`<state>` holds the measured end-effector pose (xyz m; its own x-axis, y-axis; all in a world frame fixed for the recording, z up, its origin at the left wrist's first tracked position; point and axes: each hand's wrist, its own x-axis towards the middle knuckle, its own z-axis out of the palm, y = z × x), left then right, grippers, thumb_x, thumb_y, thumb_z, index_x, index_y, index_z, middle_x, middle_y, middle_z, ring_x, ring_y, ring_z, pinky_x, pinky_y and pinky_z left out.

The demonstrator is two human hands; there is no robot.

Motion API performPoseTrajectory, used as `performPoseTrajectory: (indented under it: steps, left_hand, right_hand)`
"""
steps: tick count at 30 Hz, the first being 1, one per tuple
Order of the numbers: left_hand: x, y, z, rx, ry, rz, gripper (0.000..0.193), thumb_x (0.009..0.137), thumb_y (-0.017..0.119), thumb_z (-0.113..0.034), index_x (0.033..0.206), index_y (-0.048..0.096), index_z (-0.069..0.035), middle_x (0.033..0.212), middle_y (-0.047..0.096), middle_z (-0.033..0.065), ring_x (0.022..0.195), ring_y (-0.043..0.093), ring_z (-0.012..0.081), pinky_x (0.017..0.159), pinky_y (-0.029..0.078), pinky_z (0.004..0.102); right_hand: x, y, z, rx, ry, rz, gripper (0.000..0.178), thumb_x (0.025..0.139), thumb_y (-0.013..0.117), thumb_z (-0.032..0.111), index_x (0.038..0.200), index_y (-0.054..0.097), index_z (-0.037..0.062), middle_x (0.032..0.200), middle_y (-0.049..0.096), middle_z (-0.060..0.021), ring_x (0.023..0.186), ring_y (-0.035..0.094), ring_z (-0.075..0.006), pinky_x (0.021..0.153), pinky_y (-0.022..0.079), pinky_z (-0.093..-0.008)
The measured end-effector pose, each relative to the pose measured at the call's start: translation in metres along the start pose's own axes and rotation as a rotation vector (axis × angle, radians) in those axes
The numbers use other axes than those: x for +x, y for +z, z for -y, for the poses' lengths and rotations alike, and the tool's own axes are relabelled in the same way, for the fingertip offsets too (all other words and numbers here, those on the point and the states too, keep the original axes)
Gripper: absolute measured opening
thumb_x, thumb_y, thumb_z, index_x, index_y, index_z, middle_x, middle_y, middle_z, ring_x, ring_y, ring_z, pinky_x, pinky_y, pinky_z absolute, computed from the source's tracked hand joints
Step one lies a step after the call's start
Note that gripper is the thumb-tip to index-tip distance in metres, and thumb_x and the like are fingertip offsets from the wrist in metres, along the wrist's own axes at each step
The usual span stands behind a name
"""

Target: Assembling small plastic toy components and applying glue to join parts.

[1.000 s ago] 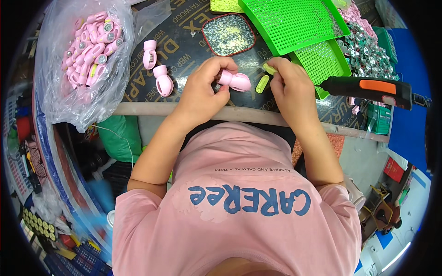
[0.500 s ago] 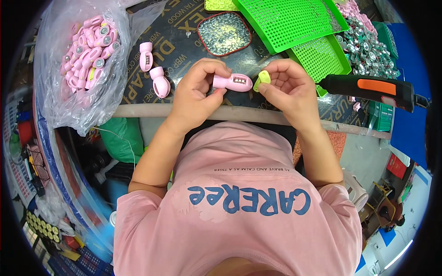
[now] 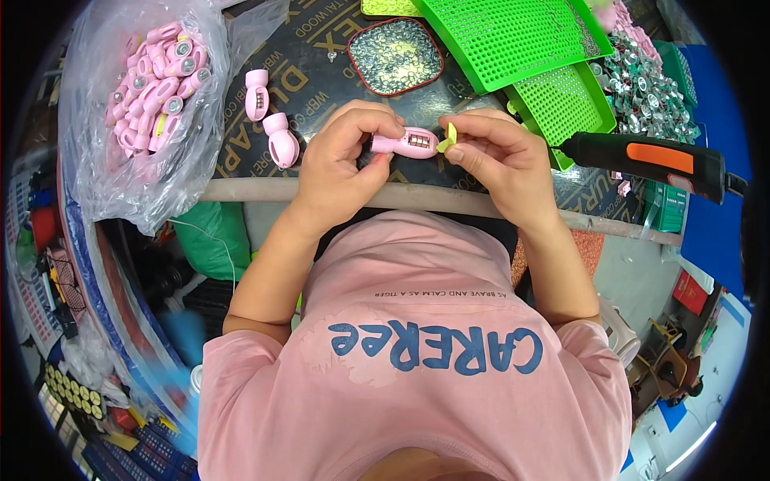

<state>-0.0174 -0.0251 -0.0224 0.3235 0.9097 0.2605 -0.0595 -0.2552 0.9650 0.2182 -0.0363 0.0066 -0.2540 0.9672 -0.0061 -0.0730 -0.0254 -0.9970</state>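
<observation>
Bag (image 3: 96, 180) of clear plastic sat at far left, full of pink parts (image 3: 164, 88). Right of it, two loose pink bodies (image 3: 281, 140) lay on the counter (image 3: 228, 156).

Left hand (image 3: 345, 164): thumb and forefinger pinched the narrow end of a held pink body (image 3: 407, 143), slot side up, silvery contents showing. It was held near the counter's front edge, between both hands. Best handling, in my judgement: grip the neck only, slot level and uncovered, so nothing inside slipped.

Red-rimmed dish (image 3: 350, 60) of small clear bits stood beyond. Yellow-green piece (image 3: 448, 139) was just beside the body's rounded end; contact, can't tell. Right hand (image 3: 505, 152): thumb and forefinger pinched it. Light edge grip seemed wise; squeezing hard could flip it away.

Further right: green trays (image 3: 561, 108), then a black-and-orange tool (image 3: 658, 156).

Writing, left to right: large gold lettering (image 3: 298, 78) ran across the dark counter. Pink shirt (image 3: 401, 409) bore big blue lettering (image 3: 433, 349), upside down, plus one small dark line (image 3: 439, 295). Tool markings: too small.
</observation>
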Motion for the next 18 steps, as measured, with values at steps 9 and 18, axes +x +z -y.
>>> performPoseTrajectory:
  steps: [9,18]
  left_hand:
    - [0.005,0.007,-0.004,0.185,0.131,-0.022,0.037,0.075,0.061,0.014,0.108,0.064,-0.004,0.108,0.066,0.0120,0.098,0.067,0.0237,0.082,0.054,0.0321]
    - [0.007,0.009,-0.005,0.182,0.181,-0.022,0.039,0.074,0.062,0.013,0.109,0.062,-0.004,0.109,0.065,0.0125,0.098,0.066,0.0248,0.083,0.054,0.0316]
  right_hand:
    - [0.000,0.008,-0.001,-0.089,-0.057,-0.077,0.025,0.086,0.074,-0.008,0.111,0.071,-0.0046,0.107,0.068,-0.0102,0.095,0.070,-0.0153,0.085,0.060,-0.0259]
    - [0.000,-0.002,-0.002,-0.441,-0.219,0.039,0.036,0.080,0.082,-0.006,0.114,0.071,-0.0028,0.110,0.068,-0.0117,0.097,0.069,-0.0173,0.082,0.059,-0.0282]
